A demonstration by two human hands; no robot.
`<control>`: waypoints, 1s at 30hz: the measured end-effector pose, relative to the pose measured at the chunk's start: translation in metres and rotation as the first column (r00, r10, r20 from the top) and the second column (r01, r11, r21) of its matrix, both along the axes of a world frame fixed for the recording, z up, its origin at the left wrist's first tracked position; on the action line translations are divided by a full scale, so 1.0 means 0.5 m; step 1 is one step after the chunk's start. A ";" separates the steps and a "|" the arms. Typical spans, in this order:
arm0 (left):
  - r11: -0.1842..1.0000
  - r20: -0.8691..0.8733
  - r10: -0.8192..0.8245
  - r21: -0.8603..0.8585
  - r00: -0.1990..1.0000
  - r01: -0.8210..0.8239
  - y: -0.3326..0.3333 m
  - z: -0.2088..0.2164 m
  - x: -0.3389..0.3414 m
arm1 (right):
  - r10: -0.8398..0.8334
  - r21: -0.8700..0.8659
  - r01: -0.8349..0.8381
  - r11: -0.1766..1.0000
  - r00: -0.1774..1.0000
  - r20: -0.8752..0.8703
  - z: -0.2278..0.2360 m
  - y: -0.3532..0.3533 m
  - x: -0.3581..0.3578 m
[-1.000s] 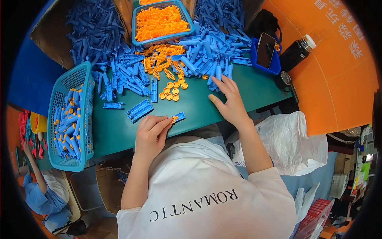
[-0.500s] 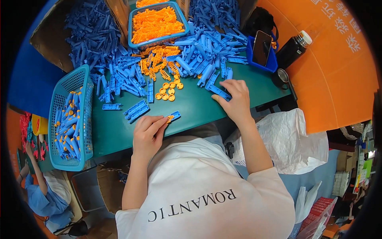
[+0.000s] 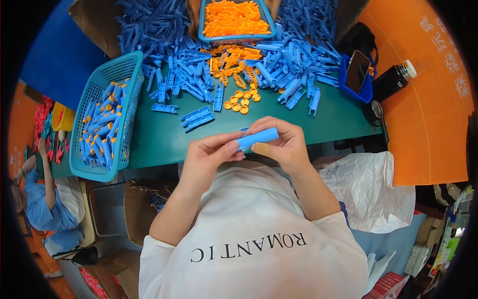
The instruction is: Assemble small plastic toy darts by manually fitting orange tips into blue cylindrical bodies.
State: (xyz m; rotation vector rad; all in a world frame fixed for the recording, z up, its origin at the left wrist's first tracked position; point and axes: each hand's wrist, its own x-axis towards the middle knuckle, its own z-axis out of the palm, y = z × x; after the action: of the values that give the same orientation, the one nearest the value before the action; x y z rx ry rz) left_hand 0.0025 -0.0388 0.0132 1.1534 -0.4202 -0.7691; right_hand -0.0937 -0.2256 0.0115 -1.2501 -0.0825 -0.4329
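In front of my shirt, at the near table edge, my left hand (image 3: pixel 213 153) and my right hand (image 3: pixel 283 145) are closed together around a blue plastic half-shell (image 3: pixel 264 136). Its smooth rounded back faces up. My left fingers and thumb pinch the left end, while the right ones grip the right end. A second blue piece barely shows behind it; the orange insert is hidden. Beyond my hands lie a few blue half-shells (image 3: pixel 196 118) side by side, several round orange caps (image 3: pixel 244 102) and loose ladder-like orange pieces (image 3: pixel 232 59).
A teal basket (image 3: pixel 133 102) of blue tubes with orange ends stands left. Blue half-shells (image 3: pixel 289 57) are heaped behind, around another basket (image 3: pixel 238 38) of orange pieces. Right: a blue tray (image 3: pixel 356 93) with a phone (image 3: pixel 358 72), and a dark bottle (image 3: pixel 393 79). Another person (image 3: pixel 47 202) sits far left.
My right hand has come from the right heap to my left hand, bringing a blue half-shell. Both hands now meet on it. The view has shifted, so the table appears higher and further right.
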 end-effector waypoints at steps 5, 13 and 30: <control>0.992 -0.041 0.062 0.108 0.997 -0.057 0.040 0.015 0.039 | -0.130 -0.366 0.137 0.920 0.991 0.045 0.020 -0.019 0.002; 0.993 -0.042 0.019 0.121 0.999 -0.014 0.032 0.016 0.061 | -0.051 -0.879 0.184 0.439 0.982 0.180 0.043 -0.052 0.025; 0.892 0.863 0.020 0.213 0.505 -0.398 0.014 -0.096 0.048 | -0.037 -0.858 -0.021 0.514 0.998 -0.047 -0.029 -0.078 0.062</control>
State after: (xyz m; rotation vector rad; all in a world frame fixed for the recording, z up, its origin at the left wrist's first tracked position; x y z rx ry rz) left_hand 0.0267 -0.0316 -0.0346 1.9181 -0.9486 0.0284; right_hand -0.0625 -0.2643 -0.0032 -2.2757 -0.2697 -0.3601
